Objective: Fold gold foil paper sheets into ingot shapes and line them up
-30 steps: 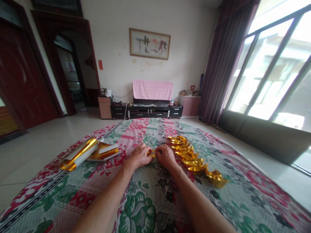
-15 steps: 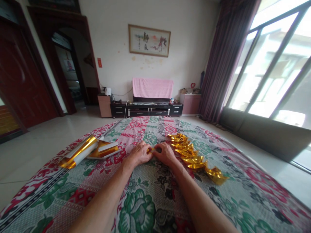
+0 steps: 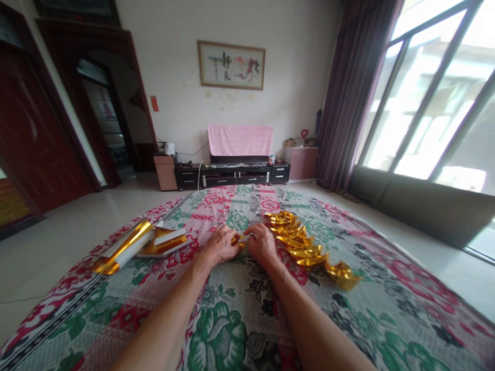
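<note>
Between my two hands is a small piece of gold foil paper (image 3: 240, 240), partly folded, with its white back showing near the right fingers. My left hand (image 3: 222, 243) is closed on its left part, and my right hand (image 3: 263, 242) pinches its right end. The fingers cover much of the piece. Just right of my right hand runs a row of several folded gold paper ingots (image 3: 305, 252). To the left lie curled sheets of gold foil paper with white backs (image 3: 127, 247), and another part-rolled stack (image 3: 166, 241) sits beside them.
A flowered cloth (image 3: 216, 330) covers the round-edged surface under my hands. Beyond it stand a low black cabinet (image 3: 228, 180) and a screen under a pink towel (image 3: 240, 140). A window (image 3: 425, 103) and purple curtain (image 3: 348, 93) are at the right.
My right fingers have shifted slightly on the gold foil paper, and more of its white back shows. The whole view has turned a little to the right.
</note>
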A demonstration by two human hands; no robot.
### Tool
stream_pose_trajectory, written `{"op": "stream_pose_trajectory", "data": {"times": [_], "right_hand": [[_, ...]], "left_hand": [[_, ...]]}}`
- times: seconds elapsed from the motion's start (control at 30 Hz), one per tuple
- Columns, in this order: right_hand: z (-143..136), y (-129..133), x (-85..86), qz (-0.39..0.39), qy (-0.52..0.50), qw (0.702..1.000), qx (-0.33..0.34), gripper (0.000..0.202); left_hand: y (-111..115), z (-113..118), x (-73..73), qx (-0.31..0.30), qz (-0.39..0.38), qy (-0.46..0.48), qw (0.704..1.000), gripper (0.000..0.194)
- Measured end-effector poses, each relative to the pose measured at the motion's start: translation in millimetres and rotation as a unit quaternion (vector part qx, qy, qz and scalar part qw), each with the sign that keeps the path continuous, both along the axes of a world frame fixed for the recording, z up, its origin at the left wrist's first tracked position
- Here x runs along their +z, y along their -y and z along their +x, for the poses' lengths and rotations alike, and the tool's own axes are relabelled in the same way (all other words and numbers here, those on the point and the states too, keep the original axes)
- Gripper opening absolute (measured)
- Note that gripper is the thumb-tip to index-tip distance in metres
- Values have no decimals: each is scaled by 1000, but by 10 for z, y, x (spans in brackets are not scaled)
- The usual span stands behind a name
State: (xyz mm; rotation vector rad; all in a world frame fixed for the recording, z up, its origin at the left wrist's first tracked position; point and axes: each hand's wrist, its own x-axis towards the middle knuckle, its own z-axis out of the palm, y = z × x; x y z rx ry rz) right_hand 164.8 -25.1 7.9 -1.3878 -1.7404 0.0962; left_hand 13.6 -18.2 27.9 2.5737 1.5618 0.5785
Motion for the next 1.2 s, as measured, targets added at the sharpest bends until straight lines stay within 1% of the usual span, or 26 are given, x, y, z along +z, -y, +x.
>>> {"op": "stream_pose_trajectory", "data": {"times": [0.1, 0.2, 0.3, 0.47, 0.57, 0.67, 0.7, 0.77, 0.8, 0.87, 0.97, 1.2], "right_hand": [[-23, 73, 48, 23, 4, 996, 81, 28], [-43, 105, 66, -6, 28, 990, 140, 30], [-44, 98, 55, -26, 39, 987, 157, 34], [-30, 76, 41, -16, 55, 980, 190, 39], [-28, 67, 39, -19, 72, 978, 196, 37], [-27, 55, 28, -15, 80, 977, 197, 34], [-26, 52, 24, -10, 79, 977, 199, 34], [-25, 48, 21, 1, 78, 976, 203, 33], [-25, 49, 22, 6, 78, 976, 205, 33], [-25, 55, 31, 11, 79, 976, 204, 34], [-24, 69, 52, 8, 76, 977, 197, 33], [-15, 73, 56, 0, 64, 978, 198, 31]], "left_hand": [[-7, -8, -10, -3, 0, 0, 1000, 24], [-14, -19, -17, -15, 3, 3, 1000, 22], [-12, -18, -11, -18, -4, 6, 1000, 21], [-2, -25, 37, -22, -23, 27, 999, 24], [-9, -87, 78, -46, -50, 52, 996, 30], [-38, -198, 100, -68, -102, 108, 987, 46], [-52, -238, 101, -83, -120, 127, 981, 47], [-83, -310, 98, -127, -144, 125, 974, 36], [-97, -337, 95, -149, -143, 120, 971, 33], [-118, -368, 87, -173, -130, 117, 969, 34], [-131, -371, 67, -172, -111, 118, 972, 35], [-140, -367, -14, -173, -72, 150, 971, 16]]}}
